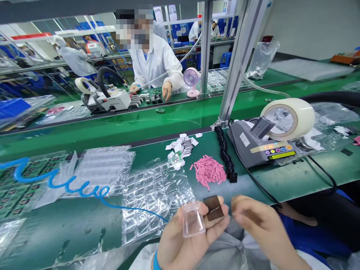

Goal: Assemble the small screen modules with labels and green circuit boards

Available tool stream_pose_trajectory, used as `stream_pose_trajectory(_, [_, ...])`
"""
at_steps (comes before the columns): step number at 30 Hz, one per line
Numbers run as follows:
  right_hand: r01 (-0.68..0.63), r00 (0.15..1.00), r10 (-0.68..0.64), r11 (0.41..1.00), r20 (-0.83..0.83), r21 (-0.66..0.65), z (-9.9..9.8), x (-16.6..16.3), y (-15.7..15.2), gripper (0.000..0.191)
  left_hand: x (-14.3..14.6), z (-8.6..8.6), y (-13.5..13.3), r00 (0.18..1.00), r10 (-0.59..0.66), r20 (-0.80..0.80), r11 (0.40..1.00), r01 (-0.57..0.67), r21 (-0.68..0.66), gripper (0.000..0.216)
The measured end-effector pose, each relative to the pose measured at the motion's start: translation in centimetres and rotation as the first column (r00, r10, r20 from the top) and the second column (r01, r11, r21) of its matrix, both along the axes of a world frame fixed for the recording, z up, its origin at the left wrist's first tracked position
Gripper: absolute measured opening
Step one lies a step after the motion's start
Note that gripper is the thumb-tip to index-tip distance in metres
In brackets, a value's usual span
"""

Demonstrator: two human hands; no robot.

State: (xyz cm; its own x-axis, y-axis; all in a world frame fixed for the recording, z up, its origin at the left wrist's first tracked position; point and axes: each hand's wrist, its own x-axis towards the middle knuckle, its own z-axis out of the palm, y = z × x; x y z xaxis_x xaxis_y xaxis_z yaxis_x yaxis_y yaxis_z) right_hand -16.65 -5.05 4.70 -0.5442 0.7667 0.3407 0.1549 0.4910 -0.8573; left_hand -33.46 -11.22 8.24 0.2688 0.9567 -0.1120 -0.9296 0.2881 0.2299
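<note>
Head view: left hand (188,240) pinches a clear square plastic cap (193,219) and small brown square chip (213,207) together. The right hand (258,225) is blurred, fingers bunched alongside, grip unclear. Held so lightly, the chip could slip before the pink strip pile (209,170) on the green tabletop (295,180).
</note>
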Motion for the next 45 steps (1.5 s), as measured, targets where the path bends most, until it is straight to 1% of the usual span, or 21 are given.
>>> stream_pose_trajectory(1, [-0.016,0.996,0.021,0.998,0.087,-0.058,-1.7,-0.2,0.3,0.019,0.1,0.1,0.0,1.000,-0.013,0.022,1.000,0.013,-0.008,0.031])
stream_pose_trajectory(3, [0.035,0.986,-0.023,0.997,0.166,-0.067,-4.5,-0.6,0.8,0.021,0.3,0.3,0.0,0.998,-0.040,0.056,0.999,0.042,-0.033,0.032])
stream_pose_trajectory(5, [0.103,0.981,-0.095,0.994,0.169,-0.036,-5.8,-0.6,1.4,0.016,0.5,0.5,0.0,0.995,-0.062,0.074,0.996,0.067,-0.065,0.033])
stream_pose_trajectory(7, [0.138,0.980,-0.133,0.990,0.146,-0.023,-5.0,0.0,1.9,0.012,0.7,0.6,0.1,0.994,-0.075,0.084,0.992,0.083,-0.091,0.032])
stream_pose_trajectory(9, [0.123,0.988,-0.119,0.992,0.094,-0.029,-2.5,0.8,2.2,0.015,0.9,0.6,0.2,0.992,-0.091,0.090,0.989,0.100,-0.106,0.032])
stream_pose_trajectory(12, [-0.017,1.000,0.017,1.000,0.003,-0.023,1.7,1.5,2.3,0.025,1.3,0.6,0.3,0.993,-0.090,0.083,0.989,0.099,-0.110,0.032])
stream_pose_trajectory(14, [-0.087,0.996,0.088,0.996,0.000,0.032,3.4,1.3,2.1,0.030,1.5,0.6,0.2,0.996,-0.075,0.058,0.992,0.080,-0.097,0.032])
stream_pose_trajectory(16, [-0.086,0.996,0.083,0.992,0.032,0.090,3.9,0.9,1.9,0.027,1.7,0.6,0.2,0.998,-0.067,0.012,0.994,0.068,-0.088,0.032])
stream_pose_trajectory(19, [-0.053,0.998,0.049,0.989,0.032,0.139,3.5,0.6,2.1,0.021,1.6,0.5,0.2,0.994,-0.074,-0.083,0.994,0.067,-0.085,0.032])
stream_pose_trajectory(21, [-0.013,1.000,0.010,0.984,0.018,0.176,3.3,0.9,2.4,0.020,1.4,0.1,0.3,0.978,-0.045,-0.202,0.998,0.034,-0.057,0.033])
stream_pose_trajectory(22, [0.015,1.000,-0.018,0.982,0.012,0.190,3.4,1.1,2.5,0.019,1.3,-0.2,0.3,0.954,-0.002,-0.298,0.999,-0.009,-0.036,0.033])
stream_pose_trajectory(23, [0.041,0.999,-0.043,0.979,0.006,0.198,3.7,1.4,2.5,0.018,1.2,-0.6,0.4,0.907,0.066,-0.415,0.997,-0.073,-0.001,0.033])
stream_pose_trajectory(24, [0.052,0.998,-0.054,0.979,0.009,0.195,4.0,1.5,2.4,0.018,1.1,-1.1,0.4,0.834,0.149,-0.532,0.988,-0.148,0.045,0.033])
stream_pose_trajectory(26, [0.042,0.998,-0.048,0.983,0.032,0.181,4.7,1.5,1.9,0.018,1.0,-2.2,0.3,0.646,0.311,-0.697,0.946,-0.280,0.163,0.032])
stream_pose_trajectory(27, [0.028,0.998,-0.038,0.984,0.051,0.177,5.1,1.3,1.5,0.018,1.0,-2.8,0.3,0.559,0.381,-0.736,0.918,-0.322,0.231,0.031])
stream_pose_trajectory(29, [0.013,0.996,-0.030,0.984,0.090,0.179,5.4,0.6,0.7,0.018,1.1,-3.6,0.2,0.423,0.500,-0.756,0.858,-0.357,0.369,0.030])
stream_pose_trajectory(32, [0.050,0.988,-0.078,0.979,0.135,0.198,5.2,-0.6,-0.2,0.017,1.3,-4.0,0.0,0.252,0.630,-0.734,0.768,-0.342,0.542,0.033])
stream_pose_trajectory(34, [0.083,0.980,-0.121,0.971,0.159,0.225,4.8,-1.1,-0.4,0.019,1.5,-3.7,0.0,0.186,0.675,-0.714,0.726,-0.343,0.596,0.041])
stream_pose_trajectory(39, [0.128,0.973,-0.180,0.941,0.142,0.312,4.3,-1.6,-0.6,0.020,2.2,-2.7,0.0,0.101,0.708,-0.699,0.673,-0.394,0.626,0.048])
stream_pose_trajectory(42, [0.146,0.970,-0.197,0.940,0.141,0.309,4.3,-1.8,-0.7,0.018,2.6,-2.7,-0.1,0.052,0.714,-0.698,0.641,-0.449,0.622,0.047])
stream_pose_trajectory(45, [0.155,0.968,-0.204,0.945,0.145,0.288,4.1,-2.1,-0.7,0.016,2.7,-3.1,-0.1,-0.026,0.728,-0.685,0.599,-0.462,0.654,0.049])
